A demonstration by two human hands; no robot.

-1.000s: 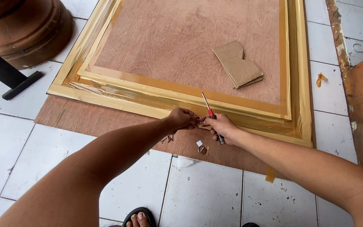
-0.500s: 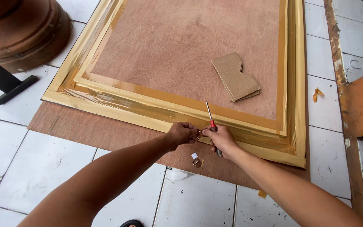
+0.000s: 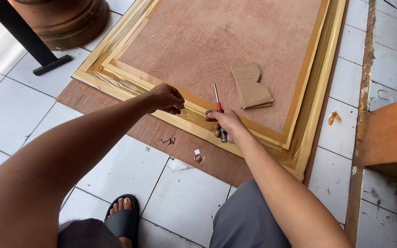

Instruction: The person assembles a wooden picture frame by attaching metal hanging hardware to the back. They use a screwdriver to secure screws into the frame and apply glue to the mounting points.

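We see our right hand (image 3: 224, 123) gripping a screwdriver (image 3: 218, 111) over the gold frame's (image 3: 198, 125) near rail, its tip pointing away. Our left hand (image 3: 166, 98) pinches something on the rail too small to make out. The frame's far end is cut off.

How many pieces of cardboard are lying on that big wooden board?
2, as far as I can tell: a smaller folded piece and a larger one overlapping just below it, both on the board's right-hand part. More could lie underneath.
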